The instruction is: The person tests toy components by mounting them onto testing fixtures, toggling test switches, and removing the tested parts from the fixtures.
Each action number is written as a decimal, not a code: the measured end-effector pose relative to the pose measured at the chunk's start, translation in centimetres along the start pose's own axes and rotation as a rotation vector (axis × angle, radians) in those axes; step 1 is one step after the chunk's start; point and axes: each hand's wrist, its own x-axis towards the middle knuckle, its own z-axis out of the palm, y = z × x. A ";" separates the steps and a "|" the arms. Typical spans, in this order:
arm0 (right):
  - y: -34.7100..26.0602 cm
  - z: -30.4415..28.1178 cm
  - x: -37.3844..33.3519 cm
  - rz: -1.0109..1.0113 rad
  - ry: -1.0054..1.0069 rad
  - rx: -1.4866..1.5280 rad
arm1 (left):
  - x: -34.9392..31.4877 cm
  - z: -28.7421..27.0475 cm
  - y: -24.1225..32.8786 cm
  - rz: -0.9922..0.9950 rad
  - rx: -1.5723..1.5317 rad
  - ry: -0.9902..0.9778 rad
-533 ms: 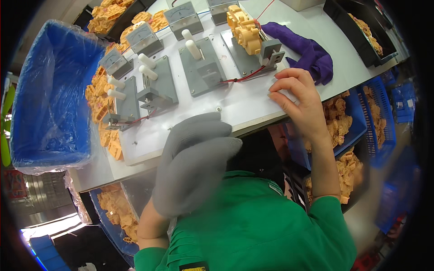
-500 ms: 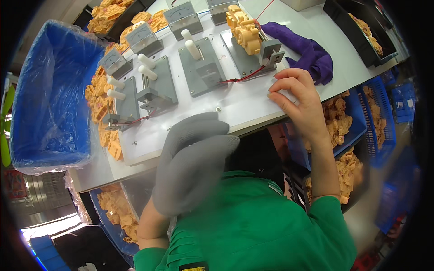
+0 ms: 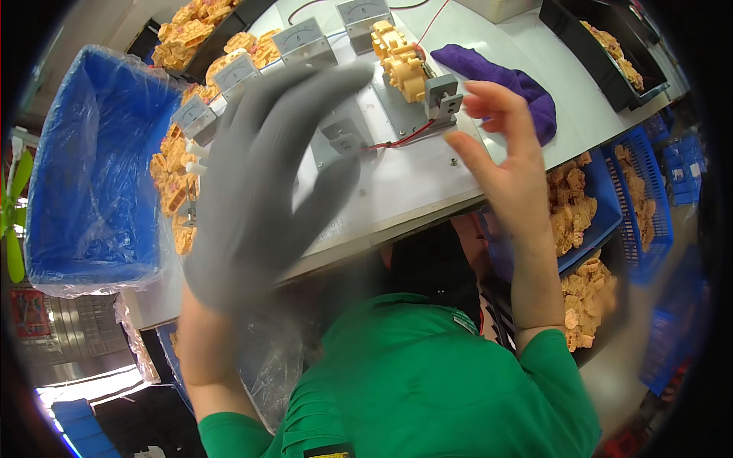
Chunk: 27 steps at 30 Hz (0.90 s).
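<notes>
My left hand (image 3: 256, 183), in a grey knit glove and smeared by motion, hovers over the bench fixtures with thumb and fingers apart. It hides most of the left and middle fixtures. My bare right hand (image 3: 508, 149) is beside the grey end block (image 3: 441, 93) of the rightmost fixture, thumb and fingers spread, with nothing in it. A yellow plastic gearbox-like part (image 3: 401, 61) sits on that fixture's grey base plate (image 3: 397, 114). Red wires (image 3: 405, 140) run from the block toward the middle fixture.
Grey analog meters (image 3: 305, 42) stand along the back. A purple cloth (image 3: 527, 91) lies right of the gearbox. At left stands a plastic-lined blue bin (image 3: 99, 168). Yellow parts fill a black tray (image 3: 565, 38) and crates (image 3: 611, 191) at right; more (image 3: 172, 160) are heaped at the bench's left.
My left hand has risen from the bench's front edge, up and left over the fixtures, its fingers opening. My right hand has moved slightly, its thumb and fingers spreading wider beside the end block.
</notes>
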 end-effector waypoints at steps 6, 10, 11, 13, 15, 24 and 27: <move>-0.1 2.7 1.0 -0.025 0.064 0.118 | 8.7 3.4 -4.8 0.246 0.159 -0.173; 0.3 3.4 0.8 -0.085 0.177 0.093 | 11.5 5.7 -5.0 0.294 0.274 -0.360; 0.3 3.3 0.6 -0.104 0.185 0.068 | 11.9 6.2 -4.9 0.289 0.327 -0.406; 0.5 3.1 0.5 -0.102 0.172 0.087 | 12.4 6.9 -4.7 0.350 0.382 -0.407; 0.7 2.9 0.4 -0.084 0.138 0.139 | 12.6 7.2 -4.5 0.358 0.461 -0.490; 3.2 2.4 0.3 0.059 0.066 0.250 | 9.4 -4.1 -2.8 0.076 0.629 -0.283; 4.9 1.7 0.8 0.144 0.067 0.171 | -1.1 -11.1 -5.7 0.029 0.641 0.087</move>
